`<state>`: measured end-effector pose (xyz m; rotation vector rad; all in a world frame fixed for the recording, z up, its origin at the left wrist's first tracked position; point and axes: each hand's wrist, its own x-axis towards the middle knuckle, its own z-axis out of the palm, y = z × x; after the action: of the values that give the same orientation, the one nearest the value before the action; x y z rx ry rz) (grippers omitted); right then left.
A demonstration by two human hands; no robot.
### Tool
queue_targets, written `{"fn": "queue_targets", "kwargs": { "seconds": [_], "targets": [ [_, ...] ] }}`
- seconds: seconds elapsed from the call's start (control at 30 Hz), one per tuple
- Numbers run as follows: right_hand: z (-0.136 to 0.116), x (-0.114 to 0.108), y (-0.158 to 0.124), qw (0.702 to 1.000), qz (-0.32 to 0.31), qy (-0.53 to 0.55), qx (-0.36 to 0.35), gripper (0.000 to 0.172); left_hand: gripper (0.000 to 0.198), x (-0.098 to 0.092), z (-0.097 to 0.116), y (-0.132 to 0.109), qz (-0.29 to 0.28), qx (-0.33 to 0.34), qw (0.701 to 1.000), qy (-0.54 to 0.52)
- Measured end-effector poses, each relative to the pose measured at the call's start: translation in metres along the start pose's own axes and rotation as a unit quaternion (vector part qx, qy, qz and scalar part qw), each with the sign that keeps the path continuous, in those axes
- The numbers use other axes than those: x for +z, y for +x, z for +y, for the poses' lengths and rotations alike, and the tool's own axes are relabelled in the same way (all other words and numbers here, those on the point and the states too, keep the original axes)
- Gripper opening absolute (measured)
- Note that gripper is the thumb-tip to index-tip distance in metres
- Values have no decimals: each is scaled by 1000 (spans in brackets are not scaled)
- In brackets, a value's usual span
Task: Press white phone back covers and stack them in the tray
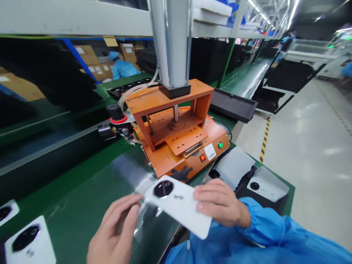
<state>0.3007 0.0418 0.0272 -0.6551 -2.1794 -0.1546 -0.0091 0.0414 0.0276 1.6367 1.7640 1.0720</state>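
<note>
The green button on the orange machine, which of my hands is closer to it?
Right. The right hand, on the white phone panel, is below the green button in view; the left hand is farther off, lower left.

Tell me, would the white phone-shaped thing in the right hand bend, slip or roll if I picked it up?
The white phone-shaped thing would probably feel stiff: it shows no sag in the right hand. It might be slippery, as its face looks smooth. It likely wouldn't roll, being flat.
</note>
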Motion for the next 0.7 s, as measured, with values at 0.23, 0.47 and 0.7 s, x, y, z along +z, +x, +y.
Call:
{"fn": "queue_targets", "kwargs": {
  "seconds": [0.23,0.47,0.7],
  "targets": [
    [15,-47,-34,984,78,-132,87,24,56,69,47,81,-174,38,982,-67],
    [27,-63,-57,973,85,-182,113,28,64,86,54,107,-202,5,979,-5],
    [37,-58,-61,972,95,-188,107,30,61,90,58,109,-191,24,981,35]
  ]
}}
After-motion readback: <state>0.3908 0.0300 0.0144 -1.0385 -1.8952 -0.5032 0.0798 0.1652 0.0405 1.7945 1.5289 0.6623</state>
